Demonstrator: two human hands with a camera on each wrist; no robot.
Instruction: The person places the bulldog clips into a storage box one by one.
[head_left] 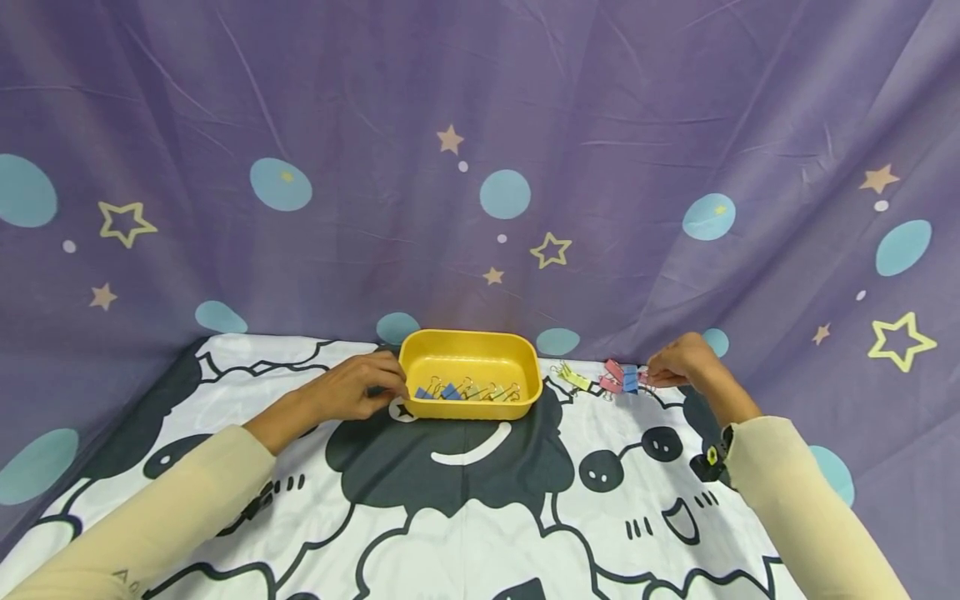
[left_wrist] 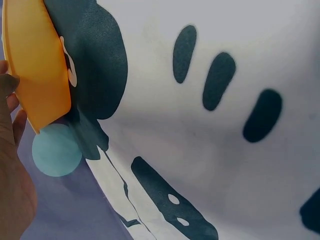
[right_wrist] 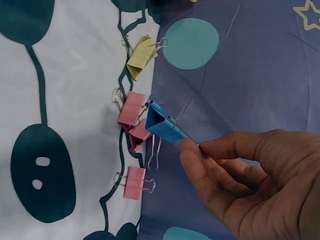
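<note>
My left hand (head_left: 358, 386) is at the left end of a yellow tray (head_left: 468, 411), gripping its rim; in the left wrist view the thumb overlaps the tray's wall (left_wrist: 42, 65). Blue binder clips (head_left: 452, 392) and pale yellow-green ones lie inside along the near side. Over on the right, my right hand (head_left: 681, 360) pinches a blue binder clip (right_wrist: 164, 124) by one wire handle between thumb and index finger. That clip hangs over pink binder clips (right_wrist: 131, 109), overlapping them in the right wrist view.
A single pink binder clip (right_wrist: 134, 183) lies apart near the cloth's far edge. The yellow binder clip (head_left: 573, 377) sits between the tray and the pink ones. Behind everything hangs a purple curtain (head_left: 390, 208); a white and dark patterned cloth (head_left: 645, 517) covers the table.
</note>
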